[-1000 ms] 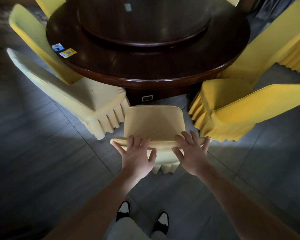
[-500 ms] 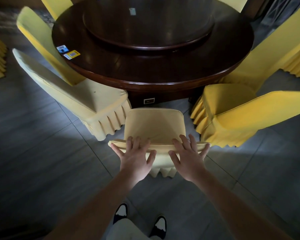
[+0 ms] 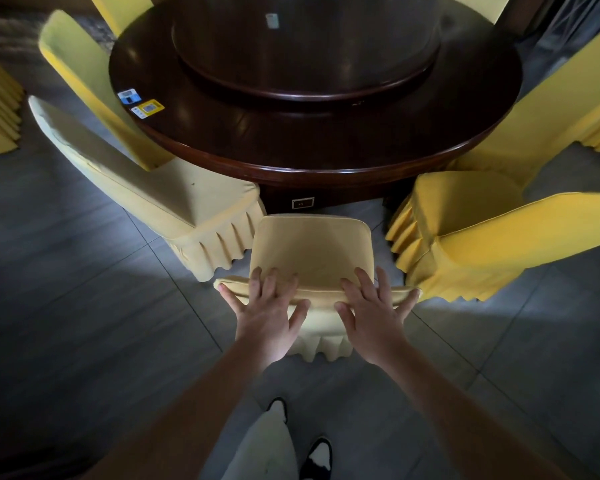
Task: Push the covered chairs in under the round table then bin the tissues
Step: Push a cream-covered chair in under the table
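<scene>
A pale yellow covered chair [image 3: 312, 251] stands in front of me, its seat's front edge near the base of the dark round table [image 3: 326, 147]. My left hand [image 3: 267, 313] and my right hand [image 3: 371, 317] both rest over the top of the chair's backrest, fingers spread across the cover and thumbs behind it. No tissues show in the view.
Another pale covered chair [image 3: 174, 202] stands at the left, angled in to the table, and a brighter yellow chair [image 3: 471, 237] at the right with its seat out. More covered chairs ring the table. A raised turntable [image 3: 305, 53] tops it. Stickers [image 3: 141, 103] lie on its left rim.
The chair has slid a little toward the table with both hands on its backrest. My view has come nearer to the table.
</scene>
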